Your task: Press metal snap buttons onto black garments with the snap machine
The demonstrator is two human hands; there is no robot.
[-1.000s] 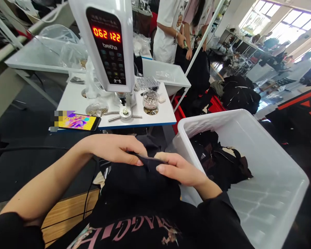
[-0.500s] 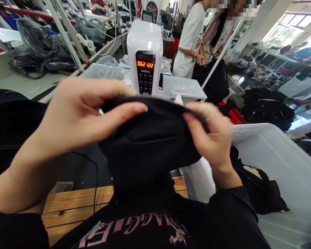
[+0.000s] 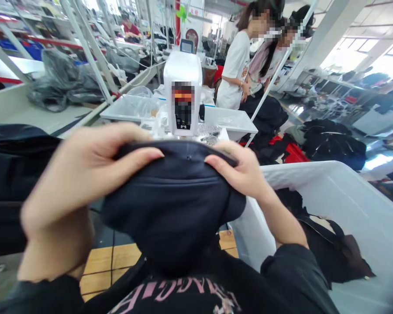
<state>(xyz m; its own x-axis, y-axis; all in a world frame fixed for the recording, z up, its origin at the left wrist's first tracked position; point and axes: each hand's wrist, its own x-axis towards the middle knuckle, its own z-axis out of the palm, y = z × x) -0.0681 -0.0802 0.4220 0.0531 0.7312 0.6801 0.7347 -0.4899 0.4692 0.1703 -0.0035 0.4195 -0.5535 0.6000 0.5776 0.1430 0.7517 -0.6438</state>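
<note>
A dark black garment [image 3: 170, 209] hangs in front of my chest, stretched between both hands by its banded top edge. Below that edge run a straight seam like a pocket slit and, near the middle of the band, a tiny mark. My left hand [image 3: 81, 170] pinches the band at the left, thumb on the near face and fingers behind. On the other side my right hand [image 3: 237, 168] grips the same band, its thumb close to the tiny mark. The fingers behind the cloth are partly hidden. Just beyond the band stands a white machine [image 3: 183, 65] with a keypad.
To the right is a big white bin [image 3: 336, 172] with black cloth pieces [image 3: 337, 248] inside. White trays [image 3: 231, 120] flank the machine. More black fabric [image 3: 9, 174] lies at the left. Beyond the machine two people [image 3: 232, 74] stand. A wooden slatted surface [image 3: 101, 266] shows below.
Both hands have lowered the garment a little, and my right hand has come closer to my left. The seam and tiny mark now show. The view has tilted up slightly.
</note>
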